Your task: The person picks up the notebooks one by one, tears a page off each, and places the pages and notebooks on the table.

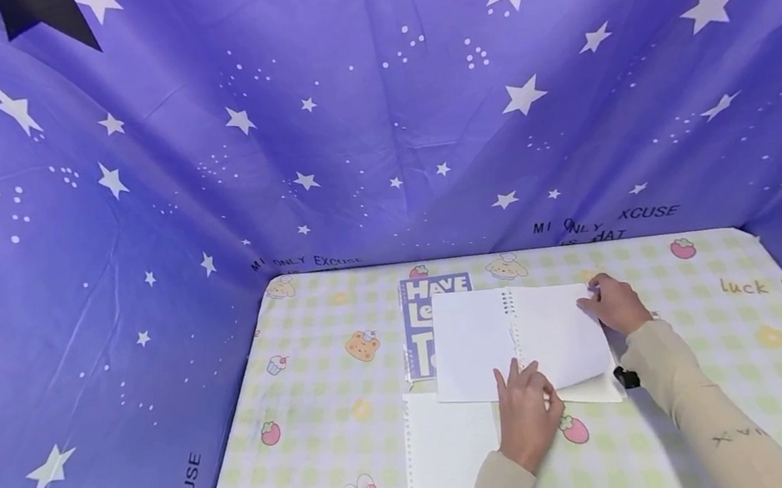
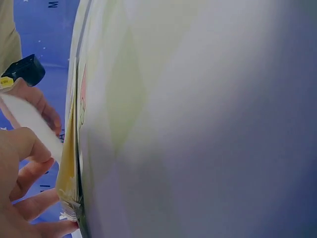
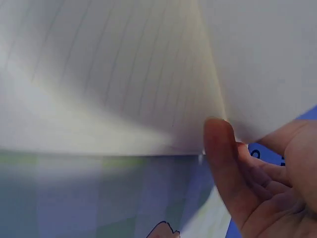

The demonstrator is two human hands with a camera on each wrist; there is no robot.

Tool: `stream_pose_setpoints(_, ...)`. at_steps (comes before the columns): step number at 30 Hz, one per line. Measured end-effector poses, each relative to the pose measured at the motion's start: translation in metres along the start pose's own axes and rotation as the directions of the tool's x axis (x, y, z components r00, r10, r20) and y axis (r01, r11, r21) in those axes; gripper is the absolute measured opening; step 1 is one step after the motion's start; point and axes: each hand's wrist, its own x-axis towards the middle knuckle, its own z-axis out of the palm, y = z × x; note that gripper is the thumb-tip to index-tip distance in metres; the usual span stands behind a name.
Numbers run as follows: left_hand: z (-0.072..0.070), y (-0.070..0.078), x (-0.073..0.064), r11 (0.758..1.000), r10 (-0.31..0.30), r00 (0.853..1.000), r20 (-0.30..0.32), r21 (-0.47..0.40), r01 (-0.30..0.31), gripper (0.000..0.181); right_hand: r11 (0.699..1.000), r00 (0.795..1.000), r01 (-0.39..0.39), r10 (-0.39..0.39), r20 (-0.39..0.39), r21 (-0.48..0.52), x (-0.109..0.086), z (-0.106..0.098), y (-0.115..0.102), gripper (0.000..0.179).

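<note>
A spiral notebook (image 1: 472, 341) lies open on the table, its white pages spread to both sides of the wire binding. At its far right corner my right hand (image 1: 619, 306) pinches a page (image 1: 558, 333). In the right wrist view, thumb and fingers hold the page's edge, raised over a lined sheet (image 3: 114, 74). My left hand (image 1: 529, 417) rests at the near end of the binding, with its fingers spread and fairly straight. Close up in the left wrist view, the left fingers (image 2: 37, 206) touch the notebook's near edge.
A purple cover (image 1: 420, 349) with large white letters sticks out from under the notebook's left side. Nearer me lies a lined sheet (image 1: 442, 464) with a ragged, holed left edge. The checked tablecloth (image 1: 312, 424) meets a purple starry curtain (image 1: 371, 112) behind.
</note>
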Motion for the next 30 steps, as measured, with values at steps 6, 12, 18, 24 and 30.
stream_pose_setpoints(6,-0.004,0.001,0.002,1.000,0.003,0.998,0.068,0.009,-0.004,0.013,0.998,0.995,0.059,-0.058,-0.081,0.009,0.000,-0.003,-0.004,0.047)
stream_pose_setpoints(12,-0.009,-0.005,0.004,0.999,0.033,0.996,0.087,0.036,-0.036,0.042,0.985,0.969,0.144,-0.159,-0.187,-0.093,-0.005,-0.005,-0.012,0.028)
stream_pose_setpoints(18,-0.018,-0.018,0.008,0.998,0.066,0.990,0.127,0.000,-0.067,0.061,0.966,0.943,0.195,-0.232,-0.240,-0.169,-0.013,0.003,-0.017,0.020)
stream_pose_setpoints(24,-0.019,-0.026,0.021,0.995,0.091,0.971,0.222,0.011,-0.096,0.056,0.939,0.901,0.261,-0.321,-0.291,-0.225,-0.025,0.010,-0.023,0.013)
stream_pose_setpoints(30,-0.021,-0.034,0.038,0.975,0.136,0.936,0.325,0.122,-0.184,0.049,0.911,0.866,0.316,-0.391,-0.313,-0.265,-0.037,0.020,-0.033,0.009)
